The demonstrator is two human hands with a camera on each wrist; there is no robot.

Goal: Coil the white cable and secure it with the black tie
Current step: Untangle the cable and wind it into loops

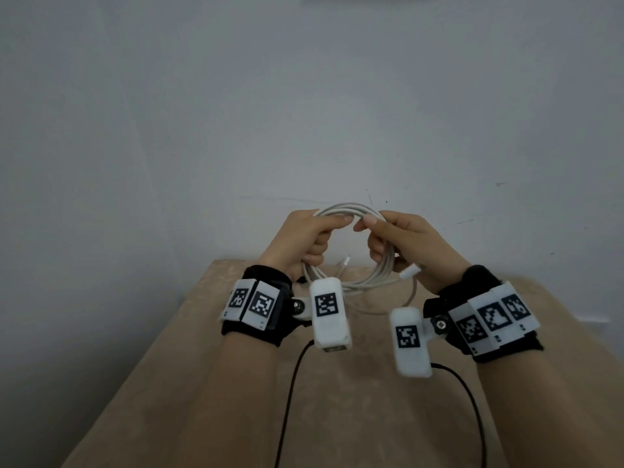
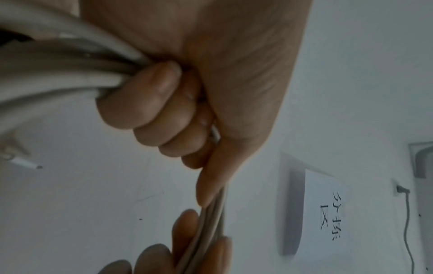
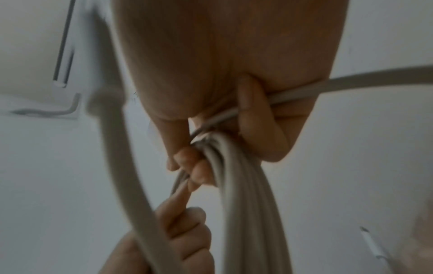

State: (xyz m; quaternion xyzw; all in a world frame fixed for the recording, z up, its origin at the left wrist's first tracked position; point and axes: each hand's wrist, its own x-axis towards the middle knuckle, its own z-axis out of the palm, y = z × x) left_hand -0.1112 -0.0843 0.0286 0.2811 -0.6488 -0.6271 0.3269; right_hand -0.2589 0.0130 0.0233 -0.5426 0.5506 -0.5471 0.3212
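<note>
Both the left hand [image 1: 304, 239] and the right hand [image 1: 410, 244] grip the round white cable coil [image 1: 351, 211]. Below is a tan cloth-covered counter [image 1: 337, 400]. Behind is a plain grey wall [image 1: 304, 96].

White cable [image 1: 351, 211] wound into round coil of several loops, held upright above bench [image 1: 189, 383]. 1 plug end [image 1: 410, 272] sticks out at right; thin tip [image 1: 346, 261] pokes inside ring.

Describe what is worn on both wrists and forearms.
Bare forearms, no sleeves. Each wrist wears a black band carrying white blocks with black square-code markers. A white camera pod with its own marker sits beside each, trailing a thin black cable.
</note>
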